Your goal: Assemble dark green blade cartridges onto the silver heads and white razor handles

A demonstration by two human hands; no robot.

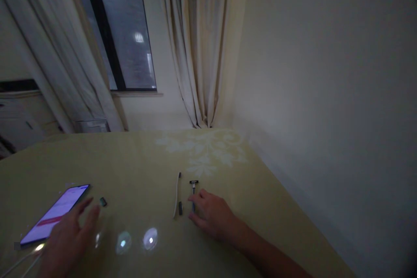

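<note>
My right hand (211, 213) is at a razor (193, 185) that lies on the table with its head pointing away from me. The fingers and thumb are bent around the handle and hide part of it. Just left of it lie a thin white toothbrush (176, 195) with a dark head and a small black piece (180, 208), whose kind I cannot make out. My left hand (70, 239) is over the near right edge of a lit phone (58, 213), its fingers spread and holding nothing. Beyond those fingertips is a small dark, block-like object (103, 202).
A pale yellow table (140, 160) with a white leaf pattern spreads ahead, reflecting lamps near its front. White cables (19, 265) run at the lower left. A wall (325, 95) borders the right side; curtains (202, 52) and a window stand behind.
</note>
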